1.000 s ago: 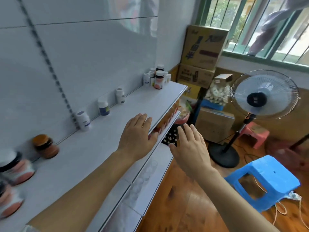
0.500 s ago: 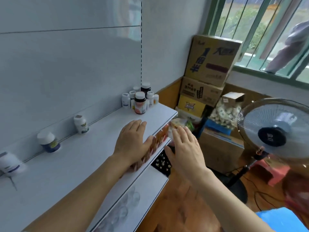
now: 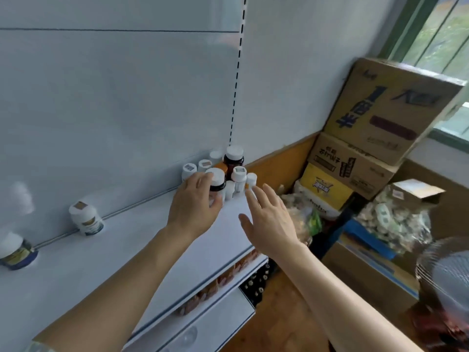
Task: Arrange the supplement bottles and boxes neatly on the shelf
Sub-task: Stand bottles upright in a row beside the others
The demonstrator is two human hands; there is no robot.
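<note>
A white shelf (image 3: 106, 252) runs along the wall. At its far end stands a tight cluster of supplement bottles (image 3: 234, 161), some small and white, two dark with white caps. My left hand (image 3: 195, 207) wraps around the nearer dark bottle (image 3: 217, 180), fingers at its cap and thumb at its front. My right hand (image 3: 269, 219) hovers open with fingers spread, its fingertips just short of a small white bottle (image 3: 251, 179). Along the back wall a white bottle (image 3: 86, 221) and a blue-labelled bottle (image 3: 15, 250) stand apart from each other.
Stacked cardboard boxes (image 3: 380, 110) fill the corner beyond the shelf end. Clear bags of small packets (image 3: 396, 219) lie on lower boxes. A fan's grille (image 3: 449, 273) shows at the right edge. A lower shelf (image 3: 223, 278) holds orange packs.
Both hands have moved forward along the shelf from its front edge to the bottle cluster. My left hand has closed around the dark bottle. The view has shifted toward the corner.
</note>
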